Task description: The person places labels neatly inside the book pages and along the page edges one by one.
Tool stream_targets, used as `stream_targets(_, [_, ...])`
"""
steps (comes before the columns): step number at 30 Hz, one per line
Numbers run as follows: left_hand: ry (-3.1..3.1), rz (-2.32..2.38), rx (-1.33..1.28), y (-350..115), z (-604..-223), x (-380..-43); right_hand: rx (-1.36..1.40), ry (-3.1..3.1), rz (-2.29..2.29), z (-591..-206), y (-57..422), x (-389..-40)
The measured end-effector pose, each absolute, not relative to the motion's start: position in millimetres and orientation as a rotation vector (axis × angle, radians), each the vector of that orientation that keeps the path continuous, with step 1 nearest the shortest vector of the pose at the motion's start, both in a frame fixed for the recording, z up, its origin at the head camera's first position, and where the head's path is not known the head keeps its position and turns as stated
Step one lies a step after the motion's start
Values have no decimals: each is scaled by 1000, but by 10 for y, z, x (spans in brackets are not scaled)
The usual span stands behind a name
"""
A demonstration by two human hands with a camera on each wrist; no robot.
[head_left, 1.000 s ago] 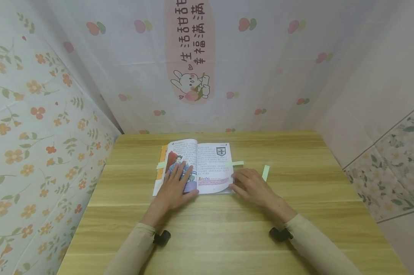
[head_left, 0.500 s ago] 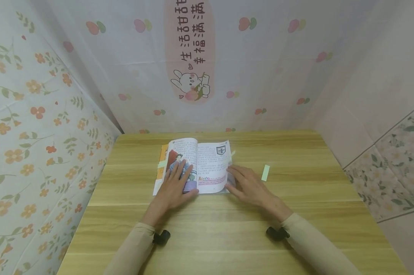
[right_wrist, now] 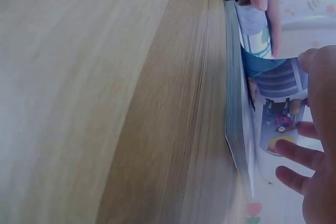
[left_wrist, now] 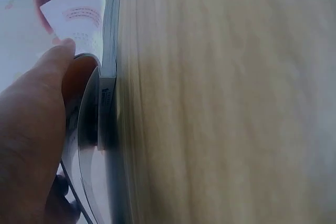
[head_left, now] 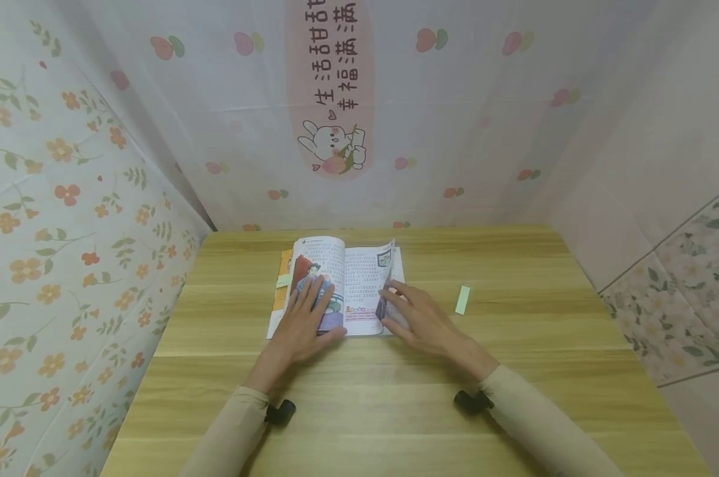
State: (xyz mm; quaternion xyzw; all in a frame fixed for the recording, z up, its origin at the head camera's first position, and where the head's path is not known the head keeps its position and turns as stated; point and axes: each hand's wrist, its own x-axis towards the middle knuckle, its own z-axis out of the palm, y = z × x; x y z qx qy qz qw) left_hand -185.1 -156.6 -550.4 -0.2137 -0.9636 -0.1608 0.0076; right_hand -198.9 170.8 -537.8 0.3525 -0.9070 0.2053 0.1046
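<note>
An open book (head_left: 359,285) with printed text and coloured pictures lies on the wooden table. My left hand (head_left: 302,328) rests flat on its left page, fingers spread over a picture of a seated figure. At the right side, my right hand (head_left: 421,318) touches a lifted page (head_left: 386,298) along its outer edge, thumb and fingers apart. That page curves up and leftward. In the right wrist view, the right fingers (right_wrist: 296,153) extend by the raised page's pictured underside (right_wrist: 278,114). The left wrist view shows the left thumb (left_wrist: 63,51) on the curled pages near the spine.
A pale green paper strip (head_left: 462,300) lies on the table right of the book. Another green strip (head_left: 284,281) sticks out at the book's left edge, over an orange cover (head_left: 280,298). A printed curtain (head_left: 442,132) hangs behind the table.
My right hand has moved left, lifting and bending the right page upward so its underside shows. The green strip at the page's right edge is now out of sight. My left hand stays put.
</note>
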Motion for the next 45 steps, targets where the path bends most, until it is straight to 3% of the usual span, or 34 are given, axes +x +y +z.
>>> stream_targets(45, [-2774,-541,-859,-1632,-5415,-1808,1252,-2609,465,-5425,1157,-2121])
